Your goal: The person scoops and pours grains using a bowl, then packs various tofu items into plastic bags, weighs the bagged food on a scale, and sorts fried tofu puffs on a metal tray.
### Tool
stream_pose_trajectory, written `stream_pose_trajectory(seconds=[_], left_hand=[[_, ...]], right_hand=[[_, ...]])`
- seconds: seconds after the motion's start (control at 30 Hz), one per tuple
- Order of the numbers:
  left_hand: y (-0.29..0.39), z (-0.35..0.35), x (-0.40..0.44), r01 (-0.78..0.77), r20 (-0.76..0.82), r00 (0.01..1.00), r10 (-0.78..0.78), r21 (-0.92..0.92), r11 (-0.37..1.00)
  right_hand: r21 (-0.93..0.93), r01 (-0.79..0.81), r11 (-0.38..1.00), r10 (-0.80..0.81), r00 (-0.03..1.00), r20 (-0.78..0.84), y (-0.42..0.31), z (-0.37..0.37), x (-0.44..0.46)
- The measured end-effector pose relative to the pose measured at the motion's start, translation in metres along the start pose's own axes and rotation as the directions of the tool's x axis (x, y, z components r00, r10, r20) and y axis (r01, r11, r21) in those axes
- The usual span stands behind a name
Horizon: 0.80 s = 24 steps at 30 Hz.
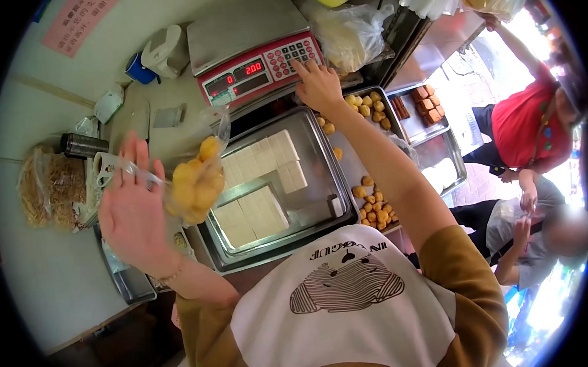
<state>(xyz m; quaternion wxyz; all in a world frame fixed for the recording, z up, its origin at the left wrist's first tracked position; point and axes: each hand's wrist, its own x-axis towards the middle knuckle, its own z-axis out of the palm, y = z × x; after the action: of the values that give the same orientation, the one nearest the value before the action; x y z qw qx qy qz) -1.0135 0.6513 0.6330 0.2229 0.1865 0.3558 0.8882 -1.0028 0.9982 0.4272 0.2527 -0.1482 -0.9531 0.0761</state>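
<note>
My left hand [136, 211] is raised at the left, palm showing and fingers stretched out. A clear plastic bag of yellow balls [197, 180] hangs beside it, its twisted neck running across the fingers. With fingertips on the keypad [293, 59], my right hand [318, 85] touches the red scale [257, 68]. The scale's display reads 0 and 2.00, and nothing lies on its metal plate [246, 26]. Below the scale, white tofu blocks [261, 162] lie in a metal tray [316, 157].
Trays of yellow balls [376, 210] and brown blocks [428, 105] are at the right. Two people stand beyond them, one in a red shirt [522, 127], one in grey [540, 197]. A thermos [84, 145], a mug [104, 167] and bagged goods [51, 185] are at the left.
</note>
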Motion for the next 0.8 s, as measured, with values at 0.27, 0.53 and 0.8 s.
stream_pose_trajectory(seconds=[0.27,0.53,0.8], left_hand=[[0.031,0.026,0.094,0.112,0.224,0.968,-0.114,0.020,0.993],[0.005,0.077,0.270,0.183,0.132,0.973,-0.187,0.041,0.982],[-0.029,0.035,0.343,0.322,0.002,0.938,-0.346,0.366,0.873]], right_hand=[[0.020,-0.068,0.998,0.066,0.996,0.051,-0.009,0.009,0.010],[0.208,-0.096,0.973,0.058,0.982,0.180,-0.005,-0.008,-0.033],[0.361,-0.305,0.881,0.231,0.944,0.234,0.015,-0.012,-0.161]])
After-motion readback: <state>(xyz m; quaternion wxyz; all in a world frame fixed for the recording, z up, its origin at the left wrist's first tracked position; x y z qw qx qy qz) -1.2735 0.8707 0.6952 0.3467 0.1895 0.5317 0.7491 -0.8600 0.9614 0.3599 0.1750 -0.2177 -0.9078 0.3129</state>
